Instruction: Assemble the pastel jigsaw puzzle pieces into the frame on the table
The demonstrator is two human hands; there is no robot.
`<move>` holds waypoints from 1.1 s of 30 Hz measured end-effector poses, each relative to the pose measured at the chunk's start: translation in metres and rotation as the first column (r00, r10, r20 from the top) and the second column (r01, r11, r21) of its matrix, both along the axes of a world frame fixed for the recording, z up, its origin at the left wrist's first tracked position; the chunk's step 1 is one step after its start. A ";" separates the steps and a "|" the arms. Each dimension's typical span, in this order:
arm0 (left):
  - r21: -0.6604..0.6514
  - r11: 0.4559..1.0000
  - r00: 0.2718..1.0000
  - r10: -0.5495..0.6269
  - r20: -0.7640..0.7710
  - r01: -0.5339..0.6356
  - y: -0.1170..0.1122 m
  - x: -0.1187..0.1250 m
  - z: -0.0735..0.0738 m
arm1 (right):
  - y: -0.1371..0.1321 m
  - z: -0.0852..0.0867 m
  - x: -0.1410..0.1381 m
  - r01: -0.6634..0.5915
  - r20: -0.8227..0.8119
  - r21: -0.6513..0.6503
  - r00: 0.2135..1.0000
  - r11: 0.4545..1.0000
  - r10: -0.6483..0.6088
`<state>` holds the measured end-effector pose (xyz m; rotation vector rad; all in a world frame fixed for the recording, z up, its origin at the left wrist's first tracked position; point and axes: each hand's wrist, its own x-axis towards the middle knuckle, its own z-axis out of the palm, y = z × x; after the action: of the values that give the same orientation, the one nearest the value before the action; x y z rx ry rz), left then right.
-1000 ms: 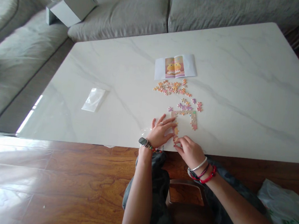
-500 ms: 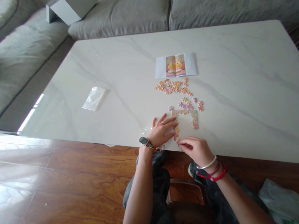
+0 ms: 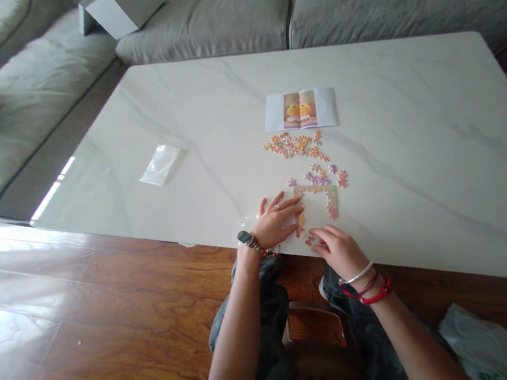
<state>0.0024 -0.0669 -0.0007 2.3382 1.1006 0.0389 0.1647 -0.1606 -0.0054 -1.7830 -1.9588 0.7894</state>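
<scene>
My left hand (image 3: 275, 223) lies flat with its fingers spread, its fingertips on the left strip of a partly joined jigsaw puzzle frame (image 3: 333, 205). Part of that strip is hidden under the fingers. Close to the table's front edge, my right hand (image 3: 340, 249) pinches a small pinkish puzzle piece (image 3: 309, 241) between thumb and fingertips, just right of the strip's lower end. Loose purple pieces (image 3: 320, 181) lie against the frame's top edge. A few pink pieces (image 3: 342, 179) sit to its upper right.
A heap of orange and pink pieces (image 3: 293, 146) lies below a creased picture sheet (image 3: 303, 110) on the marbled table (image 3: 216, 115). A clear plastic bag (image 3: 161, 165) rests to the left. Grey sofas (image 3: 215, 25) border the table's far and left sides.
My right hand has shifted slightly right, away from the strip's lower end, and its thumb and fingers have parted somewhat. A pinkish piece now shows at its fingertips. My left hand has stayed put.
</scene>
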 end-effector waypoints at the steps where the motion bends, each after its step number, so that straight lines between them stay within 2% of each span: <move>1: 0.000 1.000 1.000 -0.001 0.000 0.001 0.000 0.000 0.000 | 0.000 0.000 0.001 -0.003 0.032 0.011 0.999 1.000 0.003; 11: 0.002 1.000 1.000 0.004 -0.006 -0.004 -0.001 0.000 0.001 | 0.000 -0.002 -0.004 -0.059 0.235 0.024 0.971 0.998 0.051; 18: 0.014 1.000 1.000 -0.011 0.018 0.011 0.000 -0.001 -0.002 | -0.001 -0.003 -0.005 -0.050 0.123 0.095 0.992 0.994 0.038; 21: 0.021 1.000 1.000 -0.012 0.023 0.012 0.001 -0.002 -0.003 | 0.005 -0.005 0.011 0.009 0.048 0.158 0.999 0.987 -0.016; 23: 0.031 0.999 1.000 -0.011 0.027 0.010 0.000 -0.002 -0.003 | 0.012 -0.008 0.030 0.092 0.019 0.212 0.995 0.973 -0.099; 28: 0.078 0.997 0.999 0.001 0.045 -0.004 0.001 -0.002 -0.002 | 0.038 -0.021 0.083 0.314 0.029 0.318 0.940 0.895 -0.340; 30: 0.082 0.997 0.999 0.007 0.050 -0.012 0.004 -0.003 -0.001 | 0.047 -0.025 0.094 0.343 0.071 0.335 0.920 0.878 -0.387; 33: 0.091 0.996 0.997 0.004 0.074 -0.011 0.011 -0.003 0.002 | 0.055 -0.028 0.099 0.328 0.106 0.316 0.920 0.890 -0.377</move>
<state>-0.0007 -0.0561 0.0012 2.3933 1.0927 0.1807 0.2638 -0.1057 -0.0334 -1.9840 -1.6606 0.2225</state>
